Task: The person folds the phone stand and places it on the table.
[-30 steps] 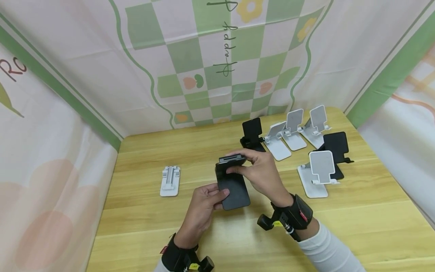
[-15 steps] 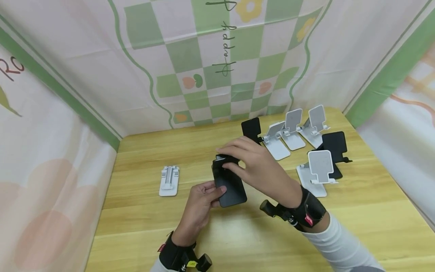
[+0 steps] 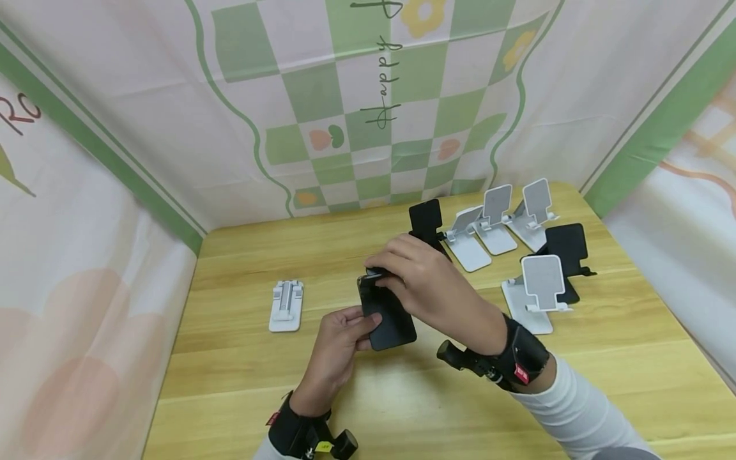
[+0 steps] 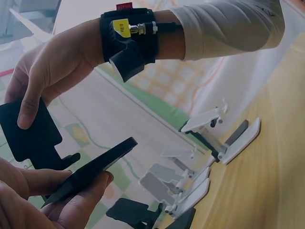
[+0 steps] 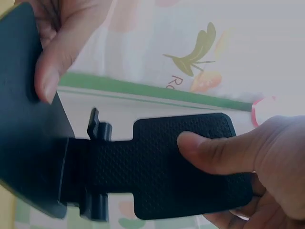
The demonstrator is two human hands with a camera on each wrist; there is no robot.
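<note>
Over the wooden table (image 3: pixel 230 377), the left hand (image 3: pixel 338 345) is pinching a black folding phone stand (image 3: pixel 393 324) by its base's left edge; the right hand (image 3: pixel 439 287) is gripping the hinged support plate (image 5: pixel 162 171) at the far end. The base's long axis is running toward the person. The right hand is mostly hiding the plate from the head view; the right-wrist view is cropping the base.

Through the head camera I see a pale wooden table (image 3: pixel 241 383). Around its middle, a folded white stand (image 3: pixel 285 306) lies between nine and ten o'clock, an open black stand (image 3: pixel 425 216) near twelve, three open white stands (image 3: pixel 497 203) between one and two, another black stand (image 3: pixel 566 246) behind a fourth white stand (image 3: pixel 543 281) between two and three.
</note>
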